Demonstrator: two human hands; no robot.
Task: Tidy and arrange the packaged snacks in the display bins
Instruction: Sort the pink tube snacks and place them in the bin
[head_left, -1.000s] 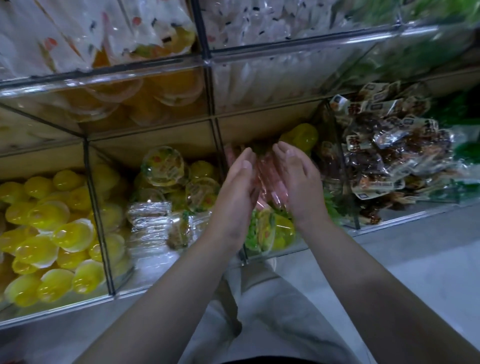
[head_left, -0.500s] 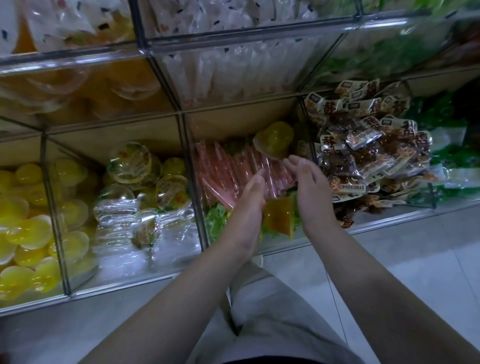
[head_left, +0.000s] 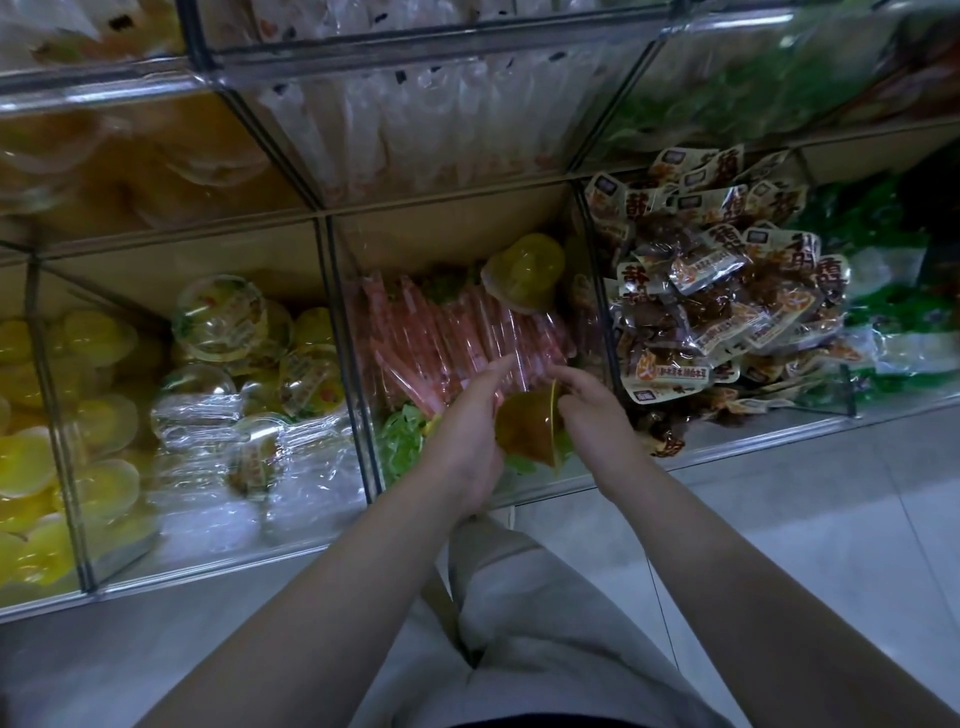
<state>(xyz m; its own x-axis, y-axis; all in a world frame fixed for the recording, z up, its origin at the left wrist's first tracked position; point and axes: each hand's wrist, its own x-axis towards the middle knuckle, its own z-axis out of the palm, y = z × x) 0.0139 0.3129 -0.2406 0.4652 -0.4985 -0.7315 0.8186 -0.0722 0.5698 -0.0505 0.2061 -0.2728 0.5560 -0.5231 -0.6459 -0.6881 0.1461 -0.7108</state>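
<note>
Jelly cup (head_left: 524, 428), orange, sits between my two hands at the front of the middle bin (head_left: 347, 374). Left hand (head_left: 465, 436), at its 9 o'clock, presses it with straight fingers. Right hand (head_left: 595, 410), at 3 o'clock, pinches its rim. Pink stick packs (head_left: 457, 338) lie at 11 o'clock.

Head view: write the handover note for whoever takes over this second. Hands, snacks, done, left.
Left hand: open, flat against the amber jelly cup.
Right hand: pinches that cup's rim, above the front of the middle bin.
Done: pink stick packs lie in a fairly even row there.
Left: a yellow jelly cup sits on them at the back. Both cups look like strays, probably for the jelly bin to the left.
</note>
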